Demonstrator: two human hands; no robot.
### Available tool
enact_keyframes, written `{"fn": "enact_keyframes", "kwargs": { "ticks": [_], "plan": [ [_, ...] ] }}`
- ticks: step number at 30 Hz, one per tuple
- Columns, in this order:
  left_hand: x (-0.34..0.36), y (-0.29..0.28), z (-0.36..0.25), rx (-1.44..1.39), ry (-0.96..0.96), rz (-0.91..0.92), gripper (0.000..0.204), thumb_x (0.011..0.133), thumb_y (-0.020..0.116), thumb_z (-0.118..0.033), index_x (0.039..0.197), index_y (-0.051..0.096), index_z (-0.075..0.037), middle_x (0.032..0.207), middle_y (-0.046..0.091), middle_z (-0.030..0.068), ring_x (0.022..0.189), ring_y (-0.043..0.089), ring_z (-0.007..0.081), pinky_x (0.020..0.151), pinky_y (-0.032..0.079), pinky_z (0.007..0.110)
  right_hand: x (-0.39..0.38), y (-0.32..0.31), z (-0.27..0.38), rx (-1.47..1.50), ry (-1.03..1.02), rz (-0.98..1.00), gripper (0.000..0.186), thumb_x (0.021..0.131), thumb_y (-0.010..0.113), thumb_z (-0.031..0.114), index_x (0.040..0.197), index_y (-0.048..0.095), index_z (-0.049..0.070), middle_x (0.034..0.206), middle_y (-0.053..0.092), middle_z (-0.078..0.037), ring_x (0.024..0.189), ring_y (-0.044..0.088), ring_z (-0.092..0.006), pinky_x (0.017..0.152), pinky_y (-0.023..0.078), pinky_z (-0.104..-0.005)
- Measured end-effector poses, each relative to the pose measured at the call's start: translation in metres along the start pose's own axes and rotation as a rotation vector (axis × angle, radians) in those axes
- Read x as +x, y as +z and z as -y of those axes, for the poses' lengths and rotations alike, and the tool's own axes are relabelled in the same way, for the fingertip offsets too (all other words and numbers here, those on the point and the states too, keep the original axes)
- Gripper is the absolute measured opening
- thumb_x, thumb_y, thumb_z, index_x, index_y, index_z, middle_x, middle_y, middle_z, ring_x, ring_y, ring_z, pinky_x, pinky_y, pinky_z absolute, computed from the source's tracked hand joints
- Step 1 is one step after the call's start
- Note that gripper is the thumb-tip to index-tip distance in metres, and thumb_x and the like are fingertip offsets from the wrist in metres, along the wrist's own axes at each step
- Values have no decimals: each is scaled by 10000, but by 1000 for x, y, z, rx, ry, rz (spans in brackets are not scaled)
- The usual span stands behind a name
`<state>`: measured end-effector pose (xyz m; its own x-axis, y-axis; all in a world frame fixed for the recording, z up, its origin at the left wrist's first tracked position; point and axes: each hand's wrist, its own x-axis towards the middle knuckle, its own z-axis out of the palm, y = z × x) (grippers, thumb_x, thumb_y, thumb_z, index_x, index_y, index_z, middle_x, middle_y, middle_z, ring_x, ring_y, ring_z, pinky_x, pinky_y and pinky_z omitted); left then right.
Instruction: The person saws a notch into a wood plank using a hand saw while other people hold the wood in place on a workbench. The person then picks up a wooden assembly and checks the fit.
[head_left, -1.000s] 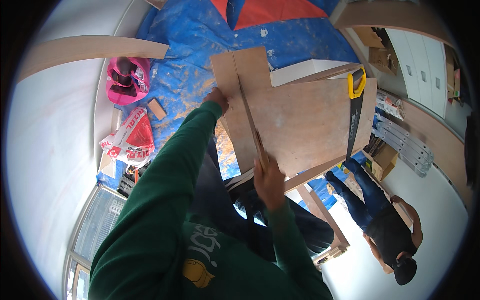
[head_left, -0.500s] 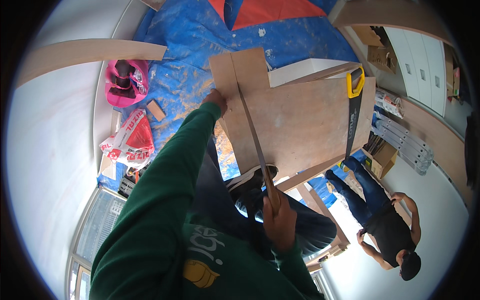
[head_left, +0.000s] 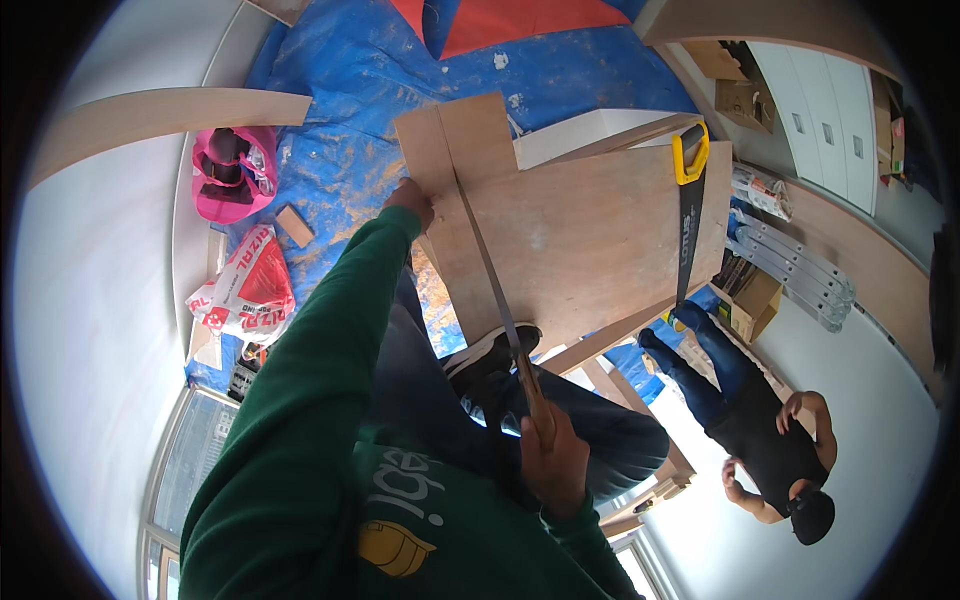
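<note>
A brown plywood board (head_left: 590,240) with a stepped outline lies in front of me. My left hand (head_left: 412,202) grips its left edge, fingers partly hidden. My right hand (head_left: 557,462) is closed round the wooden handle of a handsaw (head_left: 492,268). The saw's long narrow blade runs away from me across the board, its far end in line with a thin cut or line in the narrow upper part. My shoe (head_left: 497,355) is at the board's near edge. A second handsaw (head_left: 690,215), black-bladed with a yellow and black handle, lies on the right side, untouched.
Blue sheeting (head_left: 350,70) strewn with sawdust covers the floor. At left are a pink bag (head_left: 235,180), a red-and-white bag (head_left: 250,290) and a wood offcut (head_left: 294,226). A folded ladder (head_left: 795,265) lies right; a person in black (head_left: 765,430) stands beyond the board.
My right hand has drawn the handsaw back toward me. My left hand keeps its place on the board. The view has shifted slightly, and the other person's hands have moved.
</note>
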<state>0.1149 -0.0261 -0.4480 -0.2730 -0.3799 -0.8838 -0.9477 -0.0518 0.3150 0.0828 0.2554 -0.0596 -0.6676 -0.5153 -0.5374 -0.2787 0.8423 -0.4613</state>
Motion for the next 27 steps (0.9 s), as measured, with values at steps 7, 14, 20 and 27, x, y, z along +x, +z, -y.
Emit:
{"fn": "enact_keyframes", "kwargs": {
  "ticks": [7,14,20,27],
  "plan": [
    [1,12,-38,-49,41,46,586,961,669,-231,1354,404,113,1253,672,302,1177,667,453,983,549,498,223,117,-20,35,-217,-120,348,1017,590,322,1066,628,-21,884,699,-270,845,673,-510,683,560,-543],
    [41,6,27,-6,160,31,453,991,686,-224,1256,456,63,1197,686,255,874,758,369,596,657,457,130,75,-2,81,-127,24,375,1013,627,327,1189,593,-2,858,695,-257,824,700,-480,670,555,-518],
    [30,21,24,0,105,-90,412,962,651,-130,1274,468,67,1149,701,251,869,760,369,631,649,463,18,29,-22,-8,6,-58,353,975,697,294,1169,649,2,854,707,-261,795,714,-462,656,581,-483],
    [1,11,-30,22,-26,-4,537,909,754,-203,1277,484,81,1248,689,269,1197,676,377,970,564,467,223,125,-5,10,-194,-89,359,1010,619,343,1044,638,-14,822,696,-276,798,681,-504,671,557,-552]
  ]
}}
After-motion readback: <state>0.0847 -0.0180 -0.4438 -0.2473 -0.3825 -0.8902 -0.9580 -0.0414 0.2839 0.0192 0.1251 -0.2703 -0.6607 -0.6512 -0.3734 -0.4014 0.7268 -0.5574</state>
